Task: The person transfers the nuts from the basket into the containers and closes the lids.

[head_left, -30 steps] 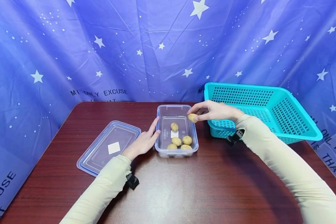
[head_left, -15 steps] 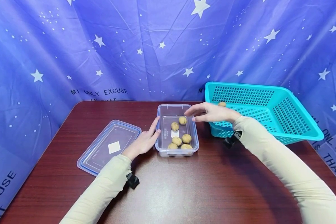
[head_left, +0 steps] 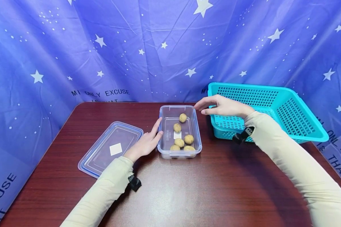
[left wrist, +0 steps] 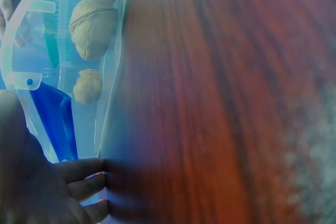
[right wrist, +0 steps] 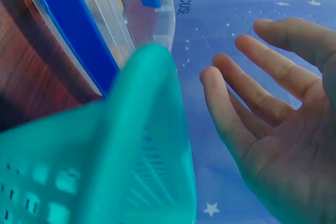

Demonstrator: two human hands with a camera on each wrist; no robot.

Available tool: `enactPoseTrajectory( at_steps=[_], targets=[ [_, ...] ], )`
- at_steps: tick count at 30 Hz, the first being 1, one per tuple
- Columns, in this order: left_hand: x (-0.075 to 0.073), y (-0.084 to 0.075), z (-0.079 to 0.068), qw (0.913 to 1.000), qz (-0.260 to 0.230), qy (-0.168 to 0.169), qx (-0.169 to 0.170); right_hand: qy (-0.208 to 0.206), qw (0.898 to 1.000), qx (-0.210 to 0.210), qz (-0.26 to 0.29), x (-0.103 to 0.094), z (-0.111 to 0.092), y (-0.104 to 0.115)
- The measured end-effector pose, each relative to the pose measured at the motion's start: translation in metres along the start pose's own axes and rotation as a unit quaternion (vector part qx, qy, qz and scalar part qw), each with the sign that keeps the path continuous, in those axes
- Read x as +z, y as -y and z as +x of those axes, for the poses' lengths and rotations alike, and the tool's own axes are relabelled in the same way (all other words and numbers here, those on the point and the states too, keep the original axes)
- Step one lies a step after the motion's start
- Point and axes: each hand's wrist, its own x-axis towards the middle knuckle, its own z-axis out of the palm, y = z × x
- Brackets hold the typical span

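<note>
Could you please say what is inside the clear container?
Six walnuts lie in the container; a white square shows at its bottom, partly hidden by walnuts. Anything beneath them is covered.

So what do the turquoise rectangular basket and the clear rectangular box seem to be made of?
The turquoise rectangular basket looks like smooth moulded plastic: even colour, regular grid of holes. The clear rectangular box seems glossy, rigid plastic: see-through walls, edge highlights, though glass can't be ruled out.

The box [head_left: 169,124] (lidless) admits reach from above; low rightward passage meets the teal basket [head_left: 274,114].
</note>
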Motion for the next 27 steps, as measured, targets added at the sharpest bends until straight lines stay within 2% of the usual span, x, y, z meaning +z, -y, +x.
enactPoseTrajectory(
  at_steps=[14, 27],
  targets=[
    [-0.001, 0.001, 0.0, 1.0, 0.0, 0.0, 0.0, -0.023, 0.998, 0.054, 0.002, -0.026, -0.006, -0.007],
    [0.0, 0.002, 0.0, 1.0, -0.001, 0.006, -0.002, -0.043, 0.995, 0.089, 0.007, -0.048, -0.012, -0.033]
  ],
)
